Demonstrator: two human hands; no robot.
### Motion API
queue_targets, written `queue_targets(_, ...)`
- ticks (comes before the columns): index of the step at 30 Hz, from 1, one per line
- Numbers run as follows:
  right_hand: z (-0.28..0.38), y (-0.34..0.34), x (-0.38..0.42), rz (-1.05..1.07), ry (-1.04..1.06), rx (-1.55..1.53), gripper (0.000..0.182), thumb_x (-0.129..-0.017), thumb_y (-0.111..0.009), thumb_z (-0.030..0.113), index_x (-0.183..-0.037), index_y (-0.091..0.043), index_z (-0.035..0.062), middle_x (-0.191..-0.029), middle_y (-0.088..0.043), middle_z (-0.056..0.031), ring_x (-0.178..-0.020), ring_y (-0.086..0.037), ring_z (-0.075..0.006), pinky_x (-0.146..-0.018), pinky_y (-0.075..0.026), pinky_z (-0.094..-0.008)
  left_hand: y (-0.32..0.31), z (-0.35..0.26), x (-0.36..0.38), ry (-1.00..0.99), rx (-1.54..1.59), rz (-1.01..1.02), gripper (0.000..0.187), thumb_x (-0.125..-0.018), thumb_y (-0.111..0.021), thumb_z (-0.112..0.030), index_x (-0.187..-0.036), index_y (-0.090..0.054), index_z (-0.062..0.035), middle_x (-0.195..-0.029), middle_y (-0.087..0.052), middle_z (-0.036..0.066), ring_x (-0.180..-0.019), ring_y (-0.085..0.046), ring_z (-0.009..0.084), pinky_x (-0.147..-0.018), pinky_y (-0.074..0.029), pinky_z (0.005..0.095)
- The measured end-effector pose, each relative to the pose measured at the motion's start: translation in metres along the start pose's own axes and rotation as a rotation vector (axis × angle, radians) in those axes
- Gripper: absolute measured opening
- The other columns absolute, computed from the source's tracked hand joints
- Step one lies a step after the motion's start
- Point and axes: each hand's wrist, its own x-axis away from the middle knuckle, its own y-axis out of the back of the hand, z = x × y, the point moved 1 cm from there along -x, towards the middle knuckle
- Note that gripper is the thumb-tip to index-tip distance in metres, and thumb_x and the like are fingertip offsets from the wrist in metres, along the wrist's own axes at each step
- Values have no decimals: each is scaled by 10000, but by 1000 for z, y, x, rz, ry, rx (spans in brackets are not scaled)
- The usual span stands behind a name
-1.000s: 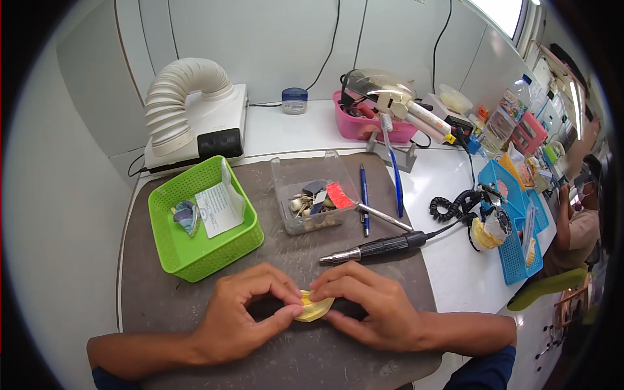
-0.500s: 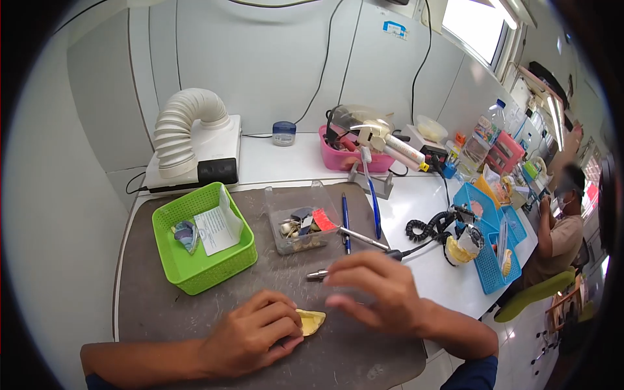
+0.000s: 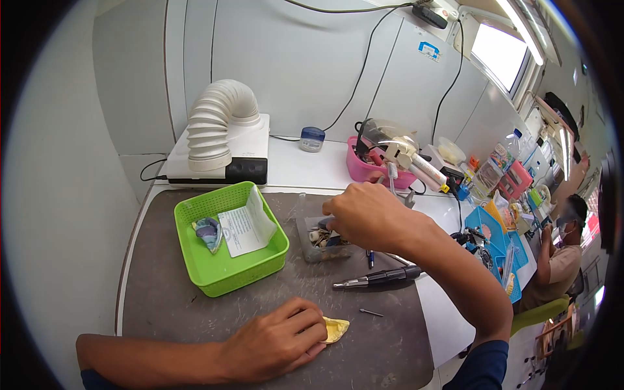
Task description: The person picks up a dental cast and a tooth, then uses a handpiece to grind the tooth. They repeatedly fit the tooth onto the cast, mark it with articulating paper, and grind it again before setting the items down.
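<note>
My left hand (image 3: 279,341) rests low on the mat, its fingers curled over a small yellow plaster dental cast (image 3: 337,329). Only the right end of the cast shows past my fingers. My right hand (image 3: 367,211) is over a clear plastic box (image 3: 312,252) of small rotary bits. Its fingers are bent together at the box; the fingertips are partly hidden, and I cannot make out what they hold. A dental handpiece (image 3: 380,277) lies right of the box. A thin metal bur (image 3: 372,312) lies on the mat between the handpiece and the cast.
A green basket (image 3: 237,283) holding a paper slip and a bluish piece stands on the left of the mat (image 3: 156,279). Behind are a white hose unit (image 3: 218,172) and a pink basket (image 3: 356,168). Blue trays (image 3: 484,224) and another person (image 3: 562,260) are at right.
My right hand has moved from above the mat near the cast up to the clear box. The handpiece and the bur now show. My left hand keeps the cast. The view has shifted.
</note>
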Motion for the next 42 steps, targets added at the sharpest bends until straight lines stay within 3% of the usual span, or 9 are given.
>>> queue_targets(6, 5, -5, -10, -27, -15, 116, 203, -857, -724, 227, -876, -745, 27, -774, -704, -206, -780, -707, -388, -725, -558, -477, 0, 0, 0, -3, 22, 8, 205, -863, -726, -131, -980, -622, 2, -1015, -627, 96, -1059, -613, 259, -752, -599, 338)
queue_targets(16, -2, -12, -8, -138, -74, 4, 157, -835, -696, 134, -941, -767, 44, -782, -716, -189, -775, -703, -381, -719, -553, -466, -3, 5, -1, -1, 136, -33, 153, -903, -696, -111, -951, -611, 7, -1018, -628, 133, -1019, -620, 299, -838, -555, 395)
queue_targets(19, -8, -12, 6, -366, -23, -236, 164, -834, -690, 72, -974, -770, 44, -788, -726, -157, -728, -708, -305, -682, -548, -417, -1, 8, -3, 7, 173, -50, 159, -901, -703, -115, -944, -609, 7, -984, -636, 140, -972, -628, 317, -819, -547, 405)
queue_targets(21, -3, -1, 24, -432, -98, -590, 151, -848, -688, 39, -980, -761, 37, -772, -718, -100, -665, -665, -166, -643, -523, -320, 2, 11, -4, 51, 204, -52, 158, -897, -710, -117, -942, -620, 4, -964, -643, 139, -965, -630, 318, -804, -544, 395)
queue_targets(22, 0, 3, 34, -386, -190, -709, 108, -895, -670, 28, -982, -732, 19, -805, -680, -17, -662, -571, -42, -620, -465, -224, 3, 12, -5, 96, 238, -51, 156, -892, -718, -119, -940, -630, 1, -943, -649, 138, -958, -633, 318, -789, -541, 386)
queue_targets(26, 8, -20, 67, -548, -99, -1184, 62, -910, -648, 14, -958, -689, 7, -797, -637, 24, -613, -511, -4, -531, -379, -209, 5, 15, -6, 215, 308, -84, 150, -891, -734, -131, -942, -665, -8, -922, -656, 138, -896, -654, 275, -741, -537, 361)
queue_targets(31, 35, -36, 110, -503, -10, -1095, 216, -890, -636, -28, -1083, -725, 9, -894, -664, -37, -621, -507, -14, -541, -380, -201, 7, 17, -9, 392, 418, -55, 153, -889, -756, -156, -943, -709, -20, -879, -684, 117, -686, -647, 199, -645, -522, 326)
queue_targets(36, 46, -49, 120, -627, 165, -1094, 280, -839, -646, -81, -1068, -748, 43, -951, -675, -53, -739, -614, -97, -611, -493, -238, 9, 18, -11, 503, 479, -14, 166, -894, -758, -155, -972, -719, -13, -871, -714, 95, -686, -621, 137, -634, -501, 286)
queue_targets(42, 33, -62, 118, -746, 258, -934, 266, -830, -675, -88, -1060, -725, 36, -989, -693, -78, -839, -661, -140, -705, -534, -270, 5, 25, -11, 505, 592, 29, 163, -924, -740, -154, -989, -711, -7, -848, -698, 38, -681, -565, 66, -602, -458, 247)
